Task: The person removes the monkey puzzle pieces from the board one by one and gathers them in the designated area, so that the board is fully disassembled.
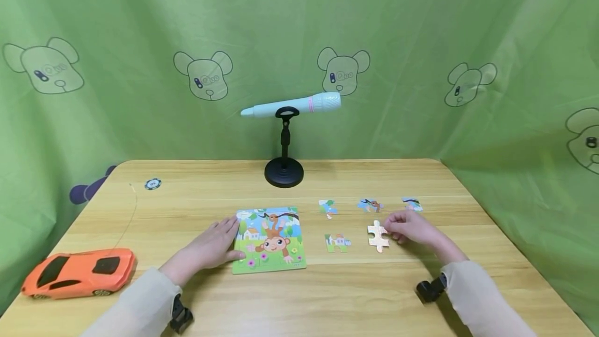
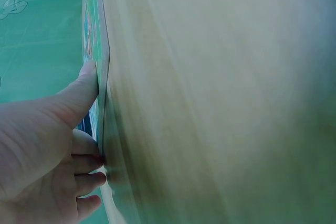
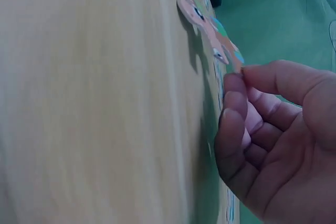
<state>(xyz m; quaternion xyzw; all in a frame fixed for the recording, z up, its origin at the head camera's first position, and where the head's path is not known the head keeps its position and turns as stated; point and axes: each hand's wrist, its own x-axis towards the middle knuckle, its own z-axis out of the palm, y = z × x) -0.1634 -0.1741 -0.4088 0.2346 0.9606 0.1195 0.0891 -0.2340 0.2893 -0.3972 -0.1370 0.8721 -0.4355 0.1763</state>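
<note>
A square puzzle board (image 1: 270, 241) printed with a hanging monkey lies on the table. My left hand (image 1: 212, 246) rests at its left side, with the thumb (image 2: 84, 85) on the board's face near the lower left. Between thumb and fingertips, my right hand (image 1: 412, 230) pinches a jigsaw piece (image 3: 223, 38) by one edge, and this piece tilts up off the table. From the head it looks pale; the right wrist view shows a coloured print with an eye. Around it lie a house piece (image 1: 338, 243), a brown-and-blue piece (image 1: 370, 205) and two other pieces (image 1: 328, 208).
At the back, a black stand (image 1: 284, 172) bears a light blue toy microphone (image 1: 292, 105). An orange toy car (image 1: 79, 273) sits at the left, with a round chip (image 1: 153, 184) farther back. Green curtain (image 1: 262, 25) surrounds the wooden table (image 1: 299, 306).
</note>
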